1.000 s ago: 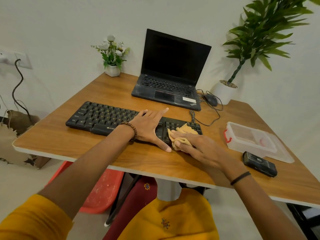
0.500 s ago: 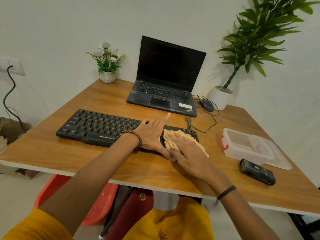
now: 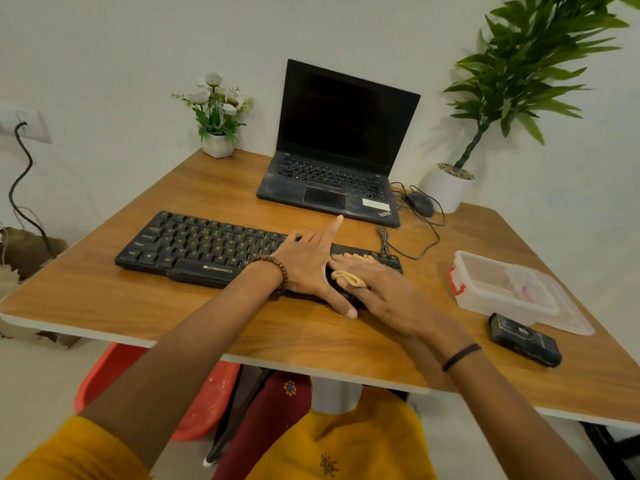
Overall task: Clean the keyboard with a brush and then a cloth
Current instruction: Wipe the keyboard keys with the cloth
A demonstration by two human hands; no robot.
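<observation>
A black keyboard (image 3: 207,247) lies across the middle of the wooden table (image 3: 242,334). My left hand (image 3: 308,268) rests flat on its right-centre keys with the fingers spread and the thumb on the table at the front edge. Right beside it, my right hand (image 3: 388,296) lies over the keyboard's right end and holds a yellow cloth (image 3: 348,278) against the keys. A fold of the cloth bunches out at the thumb and a bit shows past the fingertips. The rest of the cloth is hidden under the hand. No brush is visible.
Behind the keyboard stand an open laptop (image 3: 339,174), a wired mouse (image 3: 420,204), a small flower pot (image 3: 218,143) and a potted plant (image 3: 448,187). A clear plastic box (image 3: 502,289) and a black device (image 3: 523,339) lie at the right.
My right hand has slid the cloth from the keyboard's front right edge up onto the keys and closer to my left hand, now covering most of it. My left hand has stayed put.
</observation>
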